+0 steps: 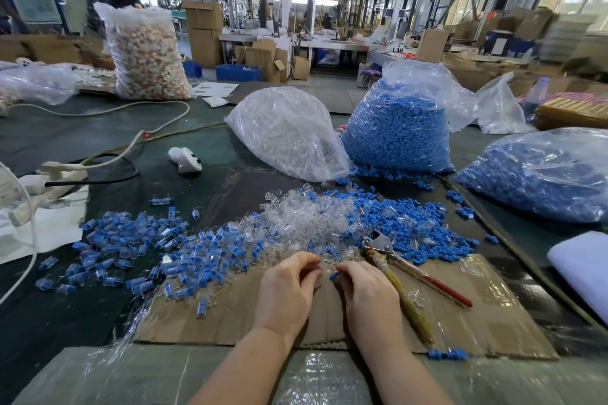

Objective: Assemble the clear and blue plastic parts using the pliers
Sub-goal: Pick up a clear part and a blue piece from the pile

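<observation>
My left hand [289,289] and my right hand [368,289] meet over a cardboard sheet [477,316] at the near edge of the parts pile. The left fingers pinch a clear plastic part [325,268]; the right fingers pinch a blue plastic part [334,275]. The two parts are close together, almost touching. Loose clear parts [296,217] lie heaped just beyond my hands, loose blue parts [421,223] to their right. Assembled blue-and-clear pieces [138,240] spread to the left. The pliers [404,270] lie on the cardboard right of my right hand, untouched.
Beyond the pile stand a bag of clear parts [289,131] and two bags of blue parts [398,128] [539,174]. A power strip and cables [59,174] lie left, a white device [186,159] further back. A white cloth [582,260] sits far right.
</observation>
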A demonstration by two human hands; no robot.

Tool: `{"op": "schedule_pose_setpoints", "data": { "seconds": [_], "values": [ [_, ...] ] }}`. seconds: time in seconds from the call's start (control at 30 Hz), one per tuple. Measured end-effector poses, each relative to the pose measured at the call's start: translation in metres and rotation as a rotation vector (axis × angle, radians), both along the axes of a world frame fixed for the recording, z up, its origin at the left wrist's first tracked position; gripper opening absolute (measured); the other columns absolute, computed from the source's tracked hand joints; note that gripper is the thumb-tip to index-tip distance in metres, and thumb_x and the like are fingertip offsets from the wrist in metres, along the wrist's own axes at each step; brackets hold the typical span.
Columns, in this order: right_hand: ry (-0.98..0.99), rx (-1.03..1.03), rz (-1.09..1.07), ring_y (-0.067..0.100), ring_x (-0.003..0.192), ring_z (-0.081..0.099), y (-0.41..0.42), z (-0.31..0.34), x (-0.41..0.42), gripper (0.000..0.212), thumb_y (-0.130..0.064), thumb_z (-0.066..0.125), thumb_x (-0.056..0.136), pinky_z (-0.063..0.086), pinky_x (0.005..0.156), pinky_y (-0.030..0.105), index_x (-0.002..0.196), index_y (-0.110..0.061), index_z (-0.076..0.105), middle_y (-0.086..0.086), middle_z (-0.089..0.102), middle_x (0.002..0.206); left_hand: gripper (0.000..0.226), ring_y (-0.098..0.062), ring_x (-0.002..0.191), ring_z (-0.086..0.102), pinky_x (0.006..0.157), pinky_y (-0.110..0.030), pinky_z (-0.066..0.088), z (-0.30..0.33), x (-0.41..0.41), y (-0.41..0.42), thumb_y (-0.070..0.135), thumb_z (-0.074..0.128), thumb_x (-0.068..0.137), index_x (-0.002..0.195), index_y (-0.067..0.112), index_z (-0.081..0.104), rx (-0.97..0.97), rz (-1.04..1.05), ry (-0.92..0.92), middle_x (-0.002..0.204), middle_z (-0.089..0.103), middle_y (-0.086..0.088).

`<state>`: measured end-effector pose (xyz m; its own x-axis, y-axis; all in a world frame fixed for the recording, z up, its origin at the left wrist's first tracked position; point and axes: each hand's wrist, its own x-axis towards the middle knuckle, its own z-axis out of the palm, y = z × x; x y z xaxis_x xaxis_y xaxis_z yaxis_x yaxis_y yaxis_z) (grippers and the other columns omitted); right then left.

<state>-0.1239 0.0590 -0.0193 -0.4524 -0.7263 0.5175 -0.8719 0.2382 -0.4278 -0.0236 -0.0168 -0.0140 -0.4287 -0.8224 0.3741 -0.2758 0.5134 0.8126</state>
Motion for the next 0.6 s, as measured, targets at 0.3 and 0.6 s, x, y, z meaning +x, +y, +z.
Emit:
{"op": "schedule_pose_setpoints", "data": {
  "seconds": [0.3, 0.6],
  "values": [
    [-0.075, 0.010, 0.029, 0.013, 0.078, 0.056, -0.0003, 0.0007, 0.0002, 0.011, -0.024, 0.059, 0.090, 0.044, 0.069, 0.026, 0.082, -0.017, 0.060, -0.006, 0.062, 0.079, 0.017, 0.006, 0.083, 0.055, 0.076, 0.003, 0.037, 0.0000, 0.0009, -0.0042, 0.012, 0.066, 0.084, 0.096, 0.023, 0.069, 0.027, -0.013, -0.062, 0.088, 0.057, 0.023],
    [-0.063, 0.015, 0.076, 0.015, 0.074, 0.055, 0.0010, 0.0023, 0.0018, 0.014, -0.024, 0.060, 0.088, 0.045, 0.067, 0.029, 0.078, -0.016, 0.057, -0.004, 0.061, 0.076, 0.026, 0.009, 0.071, 0.057, 0.063, -0.003, 0.041, -0.0015, 0.0004, -0.0077, 0.011, 0.065, 0.085, 0.073, 0.034, 0.058, 0.176, -0.062, -0.006, 0.070, 0.063, 0.013]
  ]
}}
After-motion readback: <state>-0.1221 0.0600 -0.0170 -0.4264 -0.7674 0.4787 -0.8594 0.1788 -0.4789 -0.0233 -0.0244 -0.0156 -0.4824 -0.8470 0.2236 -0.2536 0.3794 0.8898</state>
